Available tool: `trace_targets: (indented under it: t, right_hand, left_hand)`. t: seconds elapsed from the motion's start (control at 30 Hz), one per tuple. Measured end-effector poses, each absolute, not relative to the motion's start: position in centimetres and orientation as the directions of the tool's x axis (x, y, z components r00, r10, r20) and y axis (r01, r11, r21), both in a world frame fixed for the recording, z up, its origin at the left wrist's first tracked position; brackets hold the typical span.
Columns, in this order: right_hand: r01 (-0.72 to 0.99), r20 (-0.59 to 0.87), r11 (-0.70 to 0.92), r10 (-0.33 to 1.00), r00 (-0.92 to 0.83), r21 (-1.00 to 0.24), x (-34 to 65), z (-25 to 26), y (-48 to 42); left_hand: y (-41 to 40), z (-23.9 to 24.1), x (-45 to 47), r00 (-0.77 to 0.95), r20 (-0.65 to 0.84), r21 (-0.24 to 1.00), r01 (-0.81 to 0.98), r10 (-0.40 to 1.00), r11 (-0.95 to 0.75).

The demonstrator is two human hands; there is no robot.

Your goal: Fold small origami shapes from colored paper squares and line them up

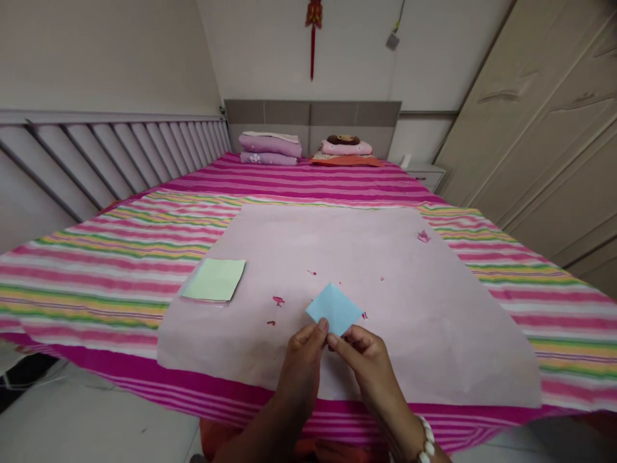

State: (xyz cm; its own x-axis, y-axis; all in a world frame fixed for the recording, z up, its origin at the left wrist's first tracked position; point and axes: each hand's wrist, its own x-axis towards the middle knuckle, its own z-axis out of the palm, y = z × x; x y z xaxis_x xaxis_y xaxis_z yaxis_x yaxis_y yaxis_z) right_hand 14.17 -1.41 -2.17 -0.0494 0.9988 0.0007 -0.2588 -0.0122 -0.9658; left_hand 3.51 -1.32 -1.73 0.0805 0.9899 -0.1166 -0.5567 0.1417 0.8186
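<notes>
A light blue folded paper square (336, 307), turned so a corner points away from me, is held just above a large pale sheet (434, 347). My left hand (307, 347) pinches its near left edge, thumb on top. At the near corner my right hand (360, 349) grips it between thumb and fingers; the fingertips beneath the paper are hidden. A stack of green paper sheets (216, 280) lies to the left on the pale sheet. Small dark pink paper scraps (278, 300) are scattered around the blue paper.
Striped bedding (116, 257) surrounds the pale sheet on the bed. A small pink folded paper piece (423, 236) sits at the sheet's far right. Folded purple bedding (270, 145) and a pink pile (347, 148) rest by the headboard (337, 114). A white railing (120, 154) runs along the left.
</notes>
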Motion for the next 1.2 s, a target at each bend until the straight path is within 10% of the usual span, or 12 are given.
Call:
trace_targets:
  t: [0.7, 0.87, 1.2]
  right_hand:
    - [-0.102, 0.038, 0.036, 0.999, -0.014, -0.994, 13.7, -1.5, -2.0]
    - [-0.064, 0.012, 0.013, 1.000, 0.015, -0.998, 14.3, -2.2, -2.1]
    - [-0.087, 0.092, 0.077, 0.980, -0.178, -0.993, 14.9, -1.2, -1.9]
  left_hand:
    - [-0.8, -0.7, 1.7, 0.058, -0.103, 0.818, -0.563, 0.993, 0.118]
    - [0.6, -0.3, -1.0, -0.170, -0.092, 0.794, -0.607, 0.981, -0.030]
    - [-0.4, 0.6, 0.1, 0.034, 0.006, 0.944, -0.331, 0.999, 0.006]
